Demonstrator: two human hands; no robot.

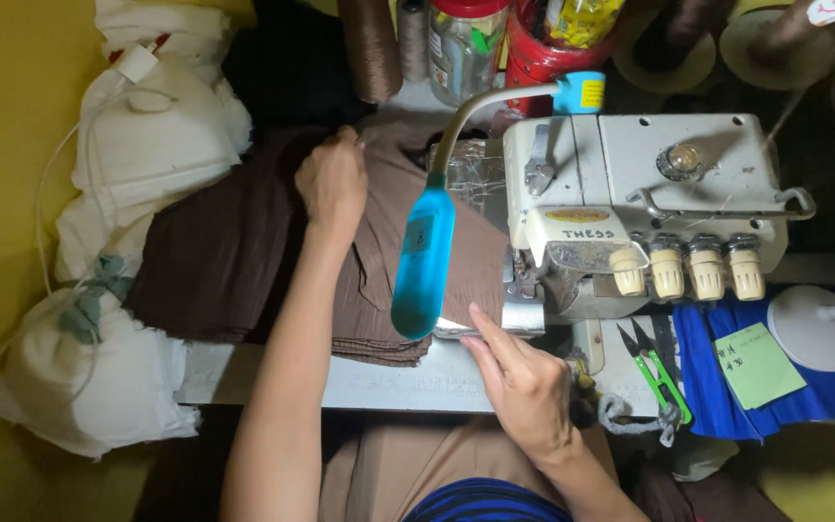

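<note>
The left hand (332,179) lies flat, fingers curled down, pressing the far end of the folded brown fabric (388,261) at eleven o'clock. The right hand (522,379), at five o'clock, is loosely open, fingertips touching the fabric's near edge by the white sewing machine (630,193). Green scissors (659,367) lie on the surface (379,382) at four o'clock.

A stack of brown folded fabric pieces (379,261) is pressed flat by the left hand (332,182) on a pale worktable (388,385), while the right hand (524,382) is laid beside the white overlock sewing machine (645,208), forefinger extended towards its presser area. A blue gooseneck lamp (423,261) is seen above the cloth. Green-handled thread snips (659,365) are placed nearby on blue cloth (727,372).
</note>
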